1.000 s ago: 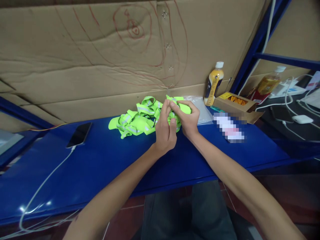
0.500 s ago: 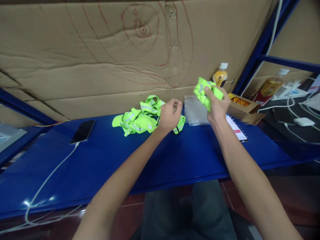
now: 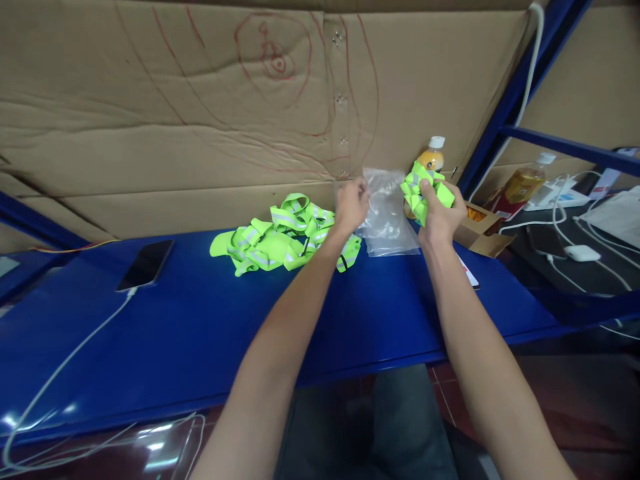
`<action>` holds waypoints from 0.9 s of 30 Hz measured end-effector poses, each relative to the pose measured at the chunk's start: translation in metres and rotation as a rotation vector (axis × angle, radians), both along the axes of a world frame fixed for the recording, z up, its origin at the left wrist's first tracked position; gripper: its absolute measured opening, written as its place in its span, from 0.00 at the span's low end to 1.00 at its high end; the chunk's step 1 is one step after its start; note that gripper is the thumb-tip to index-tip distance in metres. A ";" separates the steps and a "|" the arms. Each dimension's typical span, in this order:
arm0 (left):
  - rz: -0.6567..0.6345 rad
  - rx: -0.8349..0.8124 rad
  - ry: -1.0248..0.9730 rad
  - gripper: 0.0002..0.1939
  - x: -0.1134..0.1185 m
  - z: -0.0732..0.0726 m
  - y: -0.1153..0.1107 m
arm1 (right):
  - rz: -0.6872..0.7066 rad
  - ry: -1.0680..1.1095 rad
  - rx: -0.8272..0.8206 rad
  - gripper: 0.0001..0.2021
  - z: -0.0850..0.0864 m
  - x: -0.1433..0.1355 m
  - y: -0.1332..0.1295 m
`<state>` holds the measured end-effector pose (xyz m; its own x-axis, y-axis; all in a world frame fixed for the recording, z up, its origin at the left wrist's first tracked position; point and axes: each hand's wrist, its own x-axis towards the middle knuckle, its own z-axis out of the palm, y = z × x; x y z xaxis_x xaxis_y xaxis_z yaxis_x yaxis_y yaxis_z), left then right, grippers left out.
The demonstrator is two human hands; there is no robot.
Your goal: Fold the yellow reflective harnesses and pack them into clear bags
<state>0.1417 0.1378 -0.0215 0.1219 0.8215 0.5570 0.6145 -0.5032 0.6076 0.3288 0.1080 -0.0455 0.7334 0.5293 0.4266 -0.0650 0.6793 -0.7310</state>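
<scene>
My left hand (image 3: 353,203) pinches the upper left edge of a clear plastic bag (image 3: 387,217), whose top is raised off the blue shelf. In my right hand (image 3: 443,210) is a bundled neon-yellow reflective strap (image 3: 420,190), folded into a wad with grey stripes, the thumb pressed on it. A loose heap of the same reflective straps (image 3: 273,247) lies left of the bag, partly behind my left wrist. A black slider shows on the heap's right end.
A phone (image 3: 146,265) on a white cable lies at the left of the blue shelf (image 3: 200,333). Behind my right hand stand a drink bottle (image 3: 431,155) and an open cardboard box (image 3: 483,233). Another bottle (image 3: 525,183) and white cables sit at the right. Cardboard (image 3: 200,153) backs the shelf.
My left hand has moved right and up from above the straps to the plastic bag, and the bag's top edge has lifted. My right hand still holds the bundled strap.
</scene>
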 end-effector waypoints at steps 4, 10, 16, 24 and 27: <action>-0.144 0.327 -0.073 0.06 -0.066 0.050 -0.011 | 0.108 -0.138 0.040 0.23 0.007 -0.001 -0.006; -0.180 0.374 0.182 0.19 -0.148 0.083 -0.078 | 0.414 -0.326 0.044 0.24 0.029 -0.026 -0.039; -0.214 0.198 0.422 0.40 -0.149 0.036 -0.128 | 0.722 -0.561 -0.020 0.24 0.037 -0.053 -0.067; -0.135 0.260 0.592 0.67 -0.137 0.008 -0.139 | 0.752 -0.770 -0.028 0.24 0.040 -0.057 -0.077; -0.057 0.306 0.565 0.58 -0.129 -0.003 -0.138 | 0.752 -0.768 -0.035 0.25 0.039 -0.060 -0.077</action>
